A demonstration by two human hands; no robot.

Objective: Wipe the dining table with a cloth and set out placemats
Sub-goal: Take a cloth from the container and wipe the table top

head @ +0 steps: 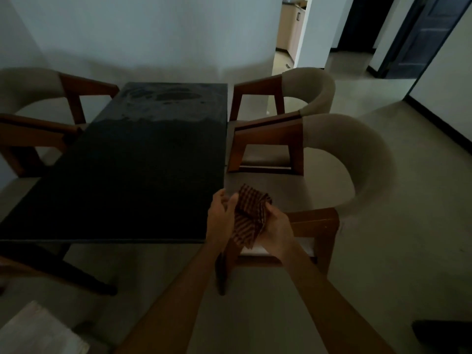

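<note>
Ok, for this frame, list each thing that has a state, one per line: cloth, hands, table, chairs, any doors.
cloth: bunched, held between both hands, off the table.
left hand: gripping the cloth.
right hand: gripping the cloth.
table: bare, no placemats; far end shows smeary marks.
near right chair: pulled out from the table.
far right chair: beside the table, nobody in it.
left chair: at the table's left side.
dark door: open.

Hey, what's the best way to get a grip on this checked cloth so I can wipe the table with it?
Take the checked cloth by its bunched upper fold, from the right with the right hand, palm over the wad. It hangs loose below, so gathering the dangling end leaves a flat pad for the dark table.
</note>
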